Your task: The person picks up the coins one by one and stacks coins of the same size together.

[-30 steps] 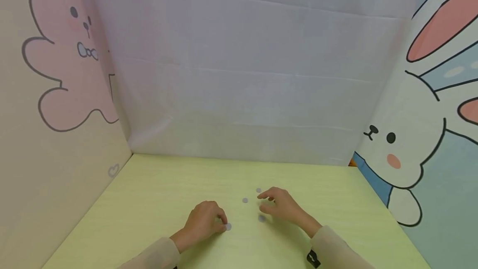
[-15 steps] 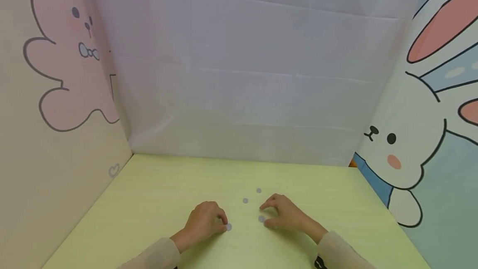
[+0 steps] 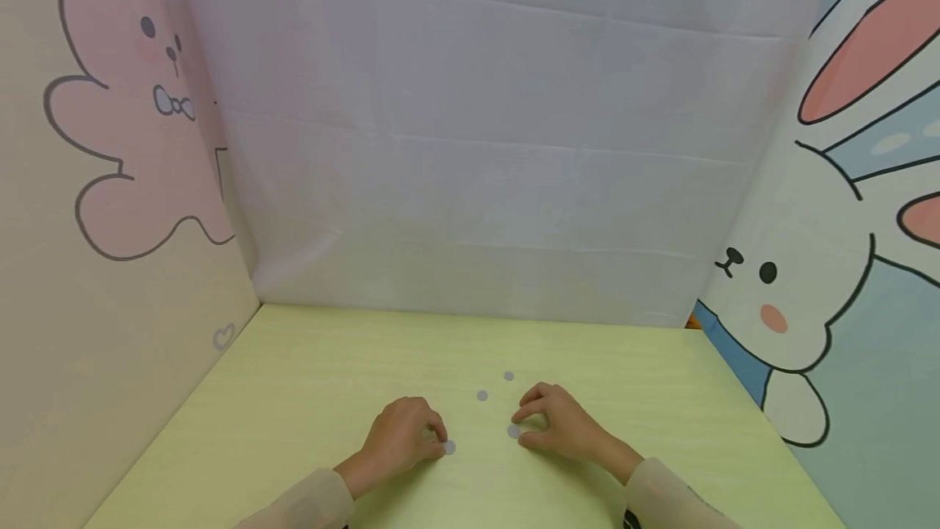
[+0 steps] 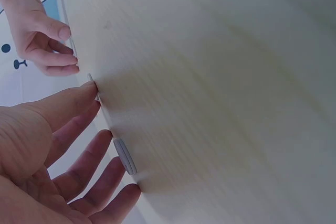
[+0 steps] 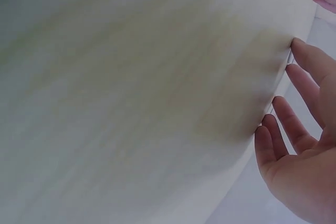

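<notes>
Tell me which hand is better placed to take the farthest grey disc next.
Probably the right hand: it lies closer to the farthest disc, though itself at a nearer disc. The left hand is farther off, at another disc.

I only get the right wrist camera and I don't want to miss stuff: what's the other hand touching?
Observer: The head view shows a flat grey disc at the tips of the left hand.
Operator: Ooh, anything else near it?
Observer: Yes, the left wrist view shows a thick grey piece by its fingers; it looks layered.
Operator: Are any discs out on their own?
Observer: In the head view, two more discs lie on the table, touched by neither hand.
</notes>
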### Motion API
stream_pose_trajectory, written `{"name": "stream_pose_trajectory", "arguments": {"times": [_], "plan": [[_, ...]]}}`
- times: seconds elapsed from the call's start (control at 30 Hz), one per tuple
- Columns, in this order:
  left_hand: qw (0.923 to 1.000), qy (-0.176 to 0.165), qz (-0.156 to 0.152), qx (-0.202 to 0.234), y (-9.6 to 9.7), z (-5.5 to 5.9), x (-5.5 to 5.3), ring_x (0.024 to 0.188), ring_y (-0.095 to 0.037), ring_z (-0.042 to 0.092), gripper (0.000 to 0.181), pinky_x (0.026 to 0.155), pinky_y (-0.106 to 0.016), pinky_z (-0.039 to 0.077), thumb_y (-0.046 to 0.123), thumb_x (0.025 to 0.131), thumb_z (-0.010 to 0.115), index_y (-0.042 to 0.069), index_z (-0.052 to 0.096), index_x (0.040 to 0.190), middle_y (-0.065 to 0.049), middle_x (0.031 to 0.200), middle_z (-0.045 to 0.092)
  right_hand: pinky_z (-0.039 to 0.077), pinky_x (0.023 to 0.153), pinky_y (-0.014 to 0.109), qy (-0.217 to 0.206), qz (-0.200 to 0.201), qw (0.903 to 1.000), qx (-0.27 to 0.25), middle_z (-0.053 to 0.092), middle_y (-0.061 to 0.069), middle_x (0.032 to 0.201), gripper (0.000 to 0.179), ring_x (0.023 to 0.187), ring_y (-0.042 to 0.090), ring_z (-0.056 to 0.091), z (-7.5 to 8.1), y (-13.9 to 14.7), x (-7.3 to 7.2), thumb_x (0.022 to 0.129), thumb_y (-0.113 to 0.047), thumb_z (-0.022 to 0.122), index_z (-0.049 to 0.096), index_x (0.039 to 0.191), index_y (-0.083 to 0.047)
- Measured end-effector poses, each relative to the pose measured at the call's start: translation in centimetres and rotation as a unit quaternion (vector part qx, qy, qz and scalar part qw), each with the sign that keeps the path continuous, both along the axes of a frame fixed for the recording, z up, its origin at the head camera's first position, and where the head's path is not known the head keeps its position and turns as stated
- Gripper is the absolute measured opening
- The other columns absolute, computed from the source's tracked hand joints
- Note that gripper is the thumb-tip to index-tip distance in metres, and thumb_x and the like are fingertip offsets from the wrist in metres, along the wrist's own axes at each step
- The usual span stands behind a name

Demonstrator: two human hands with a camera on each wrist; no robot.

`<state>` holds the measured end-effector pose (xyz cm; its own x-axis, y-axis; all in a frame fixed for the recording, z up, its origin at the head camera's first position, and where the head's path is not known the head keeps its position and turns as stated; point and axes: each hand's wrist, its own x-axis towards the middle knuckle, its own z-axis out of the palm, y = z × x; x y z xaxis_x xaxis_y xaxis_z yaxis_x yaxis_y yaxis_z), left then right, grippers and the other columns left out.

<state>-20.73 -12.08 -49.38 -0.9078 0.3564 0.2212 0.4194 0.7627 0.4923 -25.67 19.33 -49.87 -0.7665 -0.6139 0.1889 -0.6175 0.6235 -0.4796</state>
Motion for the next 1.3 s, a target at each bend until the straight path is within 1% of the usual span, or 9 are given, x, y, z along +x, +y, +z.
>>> {"name": "stream_pose_trajectory", "arguments": {"times": [0.13,0.4,0.53,0.77,1.03,1.3], "plan": [[1.0,-0.003,0.0,0.003,0.01,0.05,0.03,0.083,-0.011,0.059,0.015,0.074,-0.036,0.054,0.02,0.076,0.097,0.026,0.083,0.078,0.011,0.086,0.068,0.05,0.097,0.05,0.009,-0.002,1.0,-0.003,0.069,0.003,0.118,0.022,0.11,0.026,0.06,-0.11,-0.11,0.06,0.089,-0.025,0.088,0.083,0.108,-0.016],[1.0,-0.001,-0.003,0.003,-0.08,0.21,0.01,0.084,-0.012,0.059,0.015,0.075,-0.038,0.055,0.021,0.076,0.097,0.025,0.083,0.079,0.011,0.087,0.069,0.052,0.099,0.048,0.006,-0.011,0.9999,0.007,0.068,-0.003,0.116,0.02,0.11,0.023,0.062,0.01,-0.31,0.17,0.089,-0.025,0.088,0.084,0.107,-0.017],[1.0,-0.004,0.0,0.003,-0.1,0.18,0.05,0.083,-0.012,0.058,0.015,0.074,-0.036,0.054,0.02,0.076,0.097,0.025,0.083,0.079,0.011,0.087,0.068,0.052,0.099,0.047,0.006,-0.012,0.9998,0.011,0.068,-0.005,0.115,0.018,0.109,0.02,0.061,0.19,-0.51,0.21,0.089,-0.025,0.088,0.084,0.106,-0.017],[1.0,-0.002,0.002,0.001,-0.09,0.08,0.01,0.084,-0.013,0.059,0.015,0.075,-0.039,0.055,0.019,0.076,0.096,0.025,0.083,0.079,0.011,0.087,0.068,0.052,0.095,0.046,0.013,-0.011,0.9999,0.002,0.068,-0.003,0.112,0.015,0.105,0.02,0.062,0.29,-0.71,0.21,0.092,-0.026,0.085,0.085,0.104,-0.016],[1.0,-0.001,0.003,0.0,-0.04,-0.03,-0.07,0.084,-0.013,0.06,0.015,0.076,-0.04,0.055,0.02,0.076,0.097,0.025,0.083,0.079,0.011,0.087,0.069,0.053,0.095,0.045,0.02,-0.011,0.9997,0.004,0.069,-0.004,0.111,0.016,0.104,0.02,0.062,0.28,-0.71,0.26,0.09,-0.027,0.087,0.085,0.102,-0.016],[1.0,-0.003,0.004,0.0,0.02,0.04,-0.06,0.084,-0.013,0.059,0.015,0.074,-0.037,0.054,0.02,0.076,0.097,0.025,0.083,0.078,0.01,0.087,0.068,0.053,0.097,0.045,0.008,-0.017,0.9997,0.011,0.068,-0.005,0.113,0.016,0.106,0.018,0.062,0.3,-0.76,0.23,0.091,-0.027,0.086,0.085,0.103,-0.016]]}}
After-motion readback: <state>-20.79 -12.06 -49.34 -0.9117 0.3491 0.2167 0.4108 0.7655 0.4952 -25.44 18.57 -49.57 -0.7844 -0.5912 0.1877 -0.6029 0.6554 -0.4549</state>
